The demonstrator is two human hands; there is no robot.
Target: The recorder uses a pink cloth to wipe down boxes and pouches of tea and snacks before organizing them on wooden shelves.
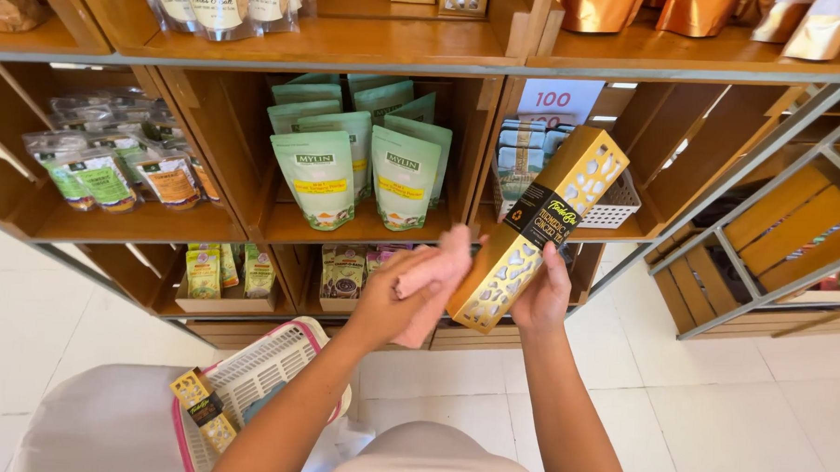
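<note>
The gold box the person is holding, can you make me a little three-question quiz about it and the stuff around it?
1. True or false: the right hand holds the long gold box from below.
2. What does the left hand press against the box? A) a pink cloth B) a brush C) a sponge
3. Fill in: a second gold box lies in the pink and white ____.

Key
1. True.
2. A, the pink cloth.
3. Basket, low on the left, in front of the wooden shelves.
</note>
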